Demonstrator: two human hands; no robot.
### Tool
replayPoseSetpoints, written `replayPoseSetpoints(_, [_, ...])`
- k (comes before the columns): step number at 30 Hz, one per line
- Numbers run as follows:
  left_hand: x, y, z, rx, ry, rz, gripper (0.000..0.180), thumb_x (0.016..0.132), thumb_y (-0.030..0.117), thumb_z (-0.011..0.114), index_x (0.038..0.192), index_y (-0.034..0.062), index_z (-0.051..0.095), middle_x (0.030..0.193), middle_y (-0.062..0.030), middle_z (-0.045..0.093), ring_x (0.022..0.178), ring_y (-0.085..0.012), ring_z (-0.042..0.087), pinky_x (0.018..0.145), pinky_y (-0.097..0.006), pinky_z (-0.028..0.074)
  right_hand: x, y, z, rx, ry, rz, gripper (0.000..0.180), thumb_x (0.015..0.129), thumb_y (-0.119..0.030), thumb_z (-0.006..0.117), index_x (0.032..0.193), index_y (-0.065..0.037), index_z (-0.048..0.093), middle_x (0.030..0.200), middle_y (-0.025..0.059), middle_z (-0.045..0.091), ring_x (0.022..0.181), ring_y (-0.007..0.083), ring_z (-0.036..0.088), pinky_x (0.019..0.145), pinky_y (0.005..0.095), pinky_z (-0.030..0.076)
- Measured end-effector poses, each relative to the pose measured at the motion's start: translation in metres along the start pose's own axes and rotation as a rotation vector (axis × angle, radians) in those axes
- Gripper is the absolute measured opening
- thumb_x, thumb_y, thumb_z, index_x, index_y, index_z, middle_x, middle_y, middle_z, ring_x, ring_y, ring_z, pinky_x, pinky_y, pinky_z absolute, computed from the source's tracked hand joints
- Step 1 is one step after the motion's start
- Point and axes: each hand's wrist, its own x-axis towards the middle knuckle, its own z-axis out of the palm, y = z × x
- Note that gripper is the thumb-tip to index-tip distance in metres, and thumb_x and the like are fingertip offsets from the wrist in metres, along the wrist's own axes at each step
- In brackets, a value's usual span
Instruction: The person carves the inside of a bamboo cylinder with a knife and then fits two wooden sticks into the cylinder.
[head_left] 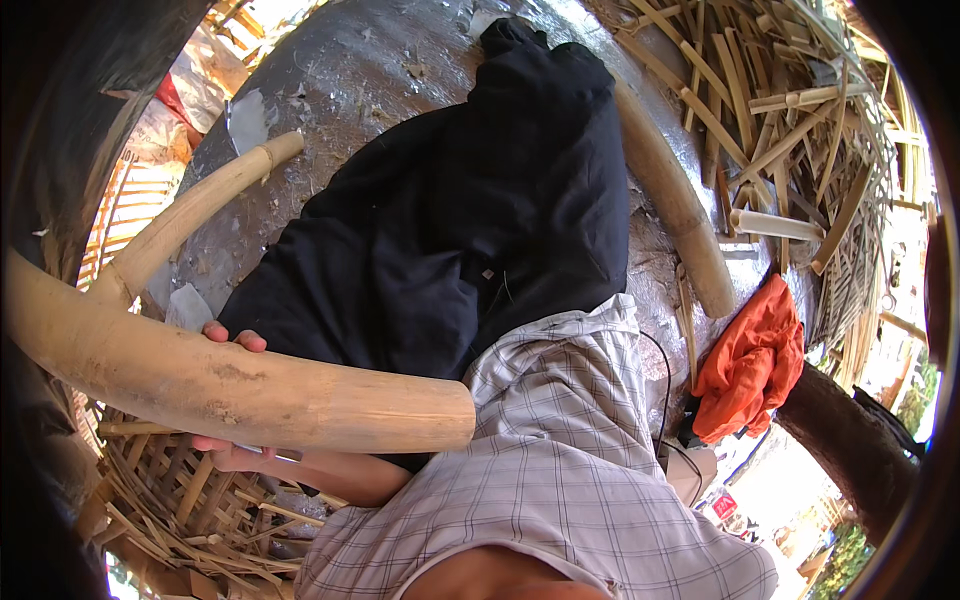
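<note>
Across the lower left of the frame lies a thick bamboo pole [230, 385], held in the left hand [228, 400], whose grip is closed around it, fingertips showing above and below. No right hand is visible. Above it spread dark trousers [480, 210]; an orange cloth [752, 365] sits at right, split bamboo strips [790, 90] upper right.

Left hand [228, 400] mostly behind bamboo pole [240, 385]

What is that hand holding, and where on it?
The left hand grips a thick pale bamboo pole around its middle, back from the cut end. The right hand is out of sight.
</note>
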Motion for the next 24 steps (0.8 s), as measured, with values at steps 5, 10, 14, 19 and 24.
replayPoseSetpoints(5, [-0.022,0.009,-0.051,0.242,-0.129,0.049,0.084,0.089,0.053,0.077,0.156,0.0381,0.028,0.159,-0.0205,0.020,0.134,-0.0448,0.042,0.099,-0.044,0.056,-0.003,0.002,0.005,0.048,0.030,-0.021,0.062,0.080,-0.002,0.079,0.127,-0.002,0.039,0.104,0.0161,0.063,0.090,0.0257,0.069,0.074,0.0369,0.061])
replayPoseSetpoints(10, [-0.003,0.012,-0.051,0.216,-0.270,0.019,0.106,0.093,0.055,0.071,0.164,0.0164,0.002,0.161,-0.0233,0.018,0.138,-0.0440,0.042,0.090,-0.046,0.065,-0.004,0.010,0.009,0.102,0.065,-0.037,0.069,0.079,-0.002,0.082,0.131,-0.002,0.037,0.106,0.0164,0.063,0.092,0.0253,0.069,0.074,0.0363,0.061])
replayPoseSetpoints(14, [-0.002,0.014,-0.048,0.195,-0.163,0.024,0.102,0.094,0.058,0.066,0.163,0.0150,0.004,0.160,-0.0244,0.020,0.137,-0.0436,0.045,0.094,-0.047,0.062,-0.006,0.019,0.020,0.165,0.106,-0.052,0.074,0.078,-0.003,0.083,0.135,-0.003,0.035,0.108,0.0167,0.062,0.093,0.0249,0.069,0.075,0.0358,0.061])
replayPoseSetpoints(19, [-0.003,0.020,-0.052,0.270,-0.104,0.045,0.098,0.096,0.062,0.059,0.163,0.0133,0.007,0.159,-0.0257,0.024,0.136,-0.0431,0.047,0.100,-0.049,0.059,-0.008,0.039,0.056,0.292,0.222,-0.078,0.081,0.078,-0.003,0.086,0.139,-0.003,0.032,0.110,0.0170,0.062,0.094,0.0245,0.069,0.076,0.0352,0.061])
replayPoseSetpoints(24, [-0.002,0.027,-0.067,0.423,-0.052,0.067,0.095,0.097,0.066,0.053,0.162,0.0115,0.010,0.157,-0.0271,0.028,0.134,-0.0427,0.050,0.106,-0.051,0.055,-0.005,0.055,0.110,0.439,0.394,-0.110,0.088,0.077,-0.003,0.088,0.143,-0.003,0.030,0.113,0.0173,0.061,0.096,0.0241,0.069,0.077,0.0346,0.061])
